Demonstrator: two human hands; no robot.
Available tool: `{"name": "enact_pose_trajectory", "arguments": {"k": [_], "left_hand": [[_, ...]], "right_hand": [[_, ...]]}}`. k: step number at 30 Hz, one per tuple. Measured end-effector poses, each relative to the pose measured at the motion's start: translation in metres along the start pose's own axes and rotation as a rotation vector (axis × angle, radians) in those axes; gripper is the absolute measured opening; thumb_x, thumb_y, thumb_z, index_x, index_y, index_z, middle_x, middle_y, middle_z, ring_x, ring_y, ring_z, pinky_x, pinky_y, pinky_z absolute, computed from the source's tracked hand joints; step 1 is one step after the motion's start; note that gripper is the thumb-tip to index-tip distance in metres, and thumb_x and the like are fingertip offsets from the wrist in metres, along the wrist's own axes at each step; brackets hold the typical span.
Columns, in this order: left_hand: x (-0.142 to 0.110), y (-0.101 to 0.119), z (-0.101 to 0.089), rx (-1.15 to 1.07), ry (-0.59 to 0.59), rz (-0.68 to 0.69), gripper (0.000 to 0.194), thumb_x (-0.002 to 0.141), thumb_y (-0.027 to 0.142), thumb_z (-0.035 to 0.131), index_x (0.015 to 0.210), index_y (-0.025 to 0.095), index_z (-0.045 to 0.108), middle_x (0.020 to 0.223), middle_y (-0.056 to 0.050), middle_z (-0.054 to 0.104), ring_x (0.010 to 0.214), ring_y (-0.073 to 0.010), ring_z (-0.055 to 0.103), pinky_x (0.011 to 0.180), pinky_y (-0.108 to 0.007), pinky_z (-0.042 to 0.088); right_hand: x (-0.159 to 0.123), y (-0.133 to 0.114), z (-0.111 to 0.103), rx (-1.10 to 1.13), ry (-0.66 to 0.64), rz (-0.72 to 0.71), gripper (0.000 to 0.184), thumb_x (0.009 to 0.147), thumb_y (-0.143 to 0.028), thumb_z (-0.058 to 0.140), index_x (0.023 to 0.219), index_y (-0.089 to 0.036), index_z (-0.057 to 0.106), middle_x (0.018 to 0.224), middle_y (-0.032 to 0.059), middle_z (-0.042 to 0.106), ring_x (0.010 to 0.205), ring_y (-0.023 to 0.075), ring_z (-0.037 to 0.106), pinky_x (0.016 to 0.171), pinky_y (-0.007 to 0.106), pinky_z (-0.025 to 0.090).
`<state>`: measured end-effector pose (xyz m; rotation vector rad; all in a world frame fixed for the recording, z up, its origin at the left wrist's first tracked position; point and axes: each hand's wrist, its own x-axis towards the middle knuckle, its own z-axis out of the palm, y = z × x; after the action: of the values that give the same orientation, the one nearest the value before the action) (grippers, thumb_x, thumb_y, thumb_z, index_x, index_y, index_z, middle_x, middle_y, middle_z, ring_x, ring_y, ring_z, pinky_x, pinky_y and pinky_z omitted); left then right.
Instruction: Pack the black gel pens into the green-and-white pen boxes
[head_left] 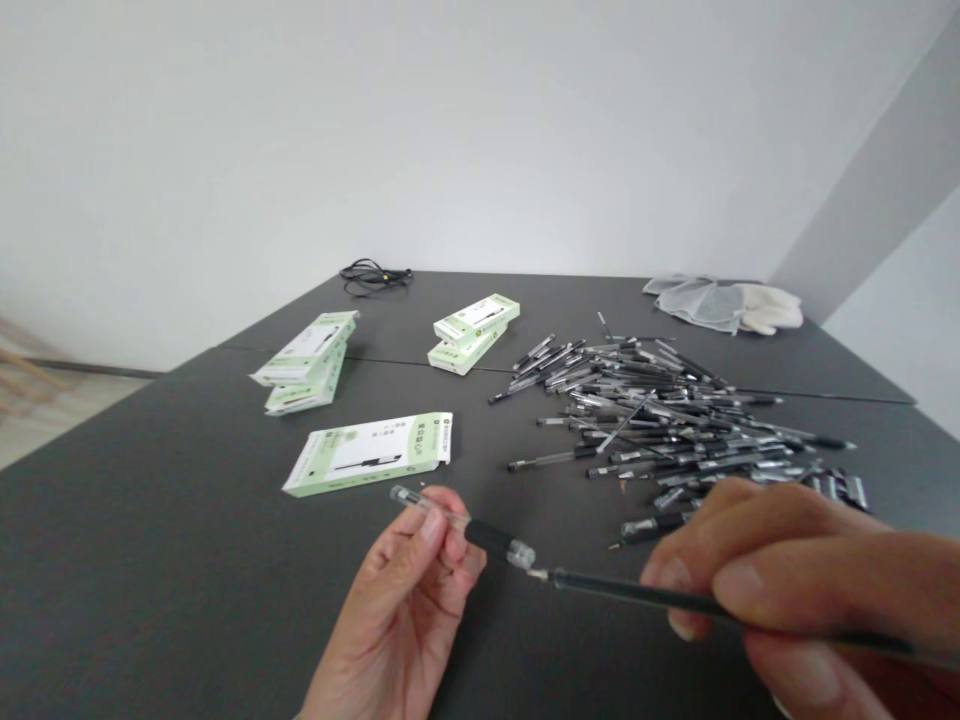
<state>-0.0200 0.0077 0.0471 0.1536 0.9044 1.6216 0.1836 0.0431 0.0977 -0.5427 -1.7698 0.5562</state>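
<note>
My left hand [405,610] pinches a clear pen barrel [480,533] with a black grip, holding it tilted above the dark table [150,560]. My right hand [802,590] grips a thin black ink refill [622,590] whose tip points at the barrel's open end, almost touching it. Just beyond my left hand lies a green-and-white pen box [371,453], flat on the table. A big pile of black pens [675,420] spreads out behind my right hand.
Two stacks of green-and-white boxes [307,362] [472,332] stand further back. A black cable [373,277] lies at the far edge. White gloves and a plastic bag [724,303] sit at the back right. A white wall rises behind the table.
</note>
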Motion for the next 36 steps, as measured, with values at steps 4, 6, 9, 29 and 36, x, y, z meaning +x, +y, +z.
{"name": "enact_pose_trajectory", "arguments": {"k": [4,6,9,29,36], "left_hand": [[-0.001,-0.001,0.003,-0.017,0.018,-0.047,0.014,0.074,0.0,0.064,0.082,0.009,0.071,0.073,-0.001,0.061,0.051,-0.0052,0.054,0.055,-0.018,0.057],[-0.002,-0.001,0.005,-0.023,0.018,-0.068,0.021,0.08,-0.002,0.054,0.082,0.01,0.07,0.071,-0.002,0.061,0.051,-0.0051,0.055,0.054,-0.017,0.057],[-0.002,-0.001,0.009,-0.035,0.057,-0.094,0.03,0.085,-0.004,0.043,0.082,0.009,0.07,0.07,-0.003,0.06,0.049,-0.0046,0.054,0.054,-0.018,0.056],[0.004,-0.012,-0.005,-0.29,-0.035,-0.217,0.031,0.087,-0.003,0.045,0.081,0.007,0.074,0.064,-0.006,0.064,0.055,-0.0088,0.062,0.056,-0.021,0.056],[0.005,-0.023,-0.014,-0.363,-0.212,-0.297,0.013,0.074,0.002,0.073,0.079,0.014,0.076,0.069,-0.004,0.075,0.059,-0.0102,0.069,0.062,-0.021,0.057]], "right_hand": [[0.003,0.002,0.002,0.051,-0.013,0.009,0.006,0.092,-0.023,0.058,0.097,-0.024,0.062,0.075,0.0018,0.069,0.066,0.016,0.067,0.057,0.022,0.055],[0.003,0.004,0.0,0.072,-0.116,0.024,0.01,0.092,-0.02,0.055,0.098,-0.023,0.062,0.077,0.0031,0.069,0.07,0.0167,0.069,0.059,0.022,0.056],[0.003,0.007,-0.002,0.099,-0.174,0.01,0.013,0.092,-0.017,0.053,0.1,-0.022,0.063,0.079,0.0049,0.07,0.071,0.0166,0.069,0.057,0.02,0.057],[0.013,-0.005,-0.002,-0.218,-0.094,0.117,0.003,0.082,-0.02,0.067,0.081,-0.023,0.067,0.07,-0.0006,0.071,0.055,0.0137,0.065,0.047,0.019,0.05],[0.025,0.001,0.003,0.011,-0.068,0.341,0.016,0.083,-0.034,0.068,0.074,-0.022,0.065,0.063,-0.0011,0.062,0.05,0.0115,0.06,0.043,0.014,0.049]]}}
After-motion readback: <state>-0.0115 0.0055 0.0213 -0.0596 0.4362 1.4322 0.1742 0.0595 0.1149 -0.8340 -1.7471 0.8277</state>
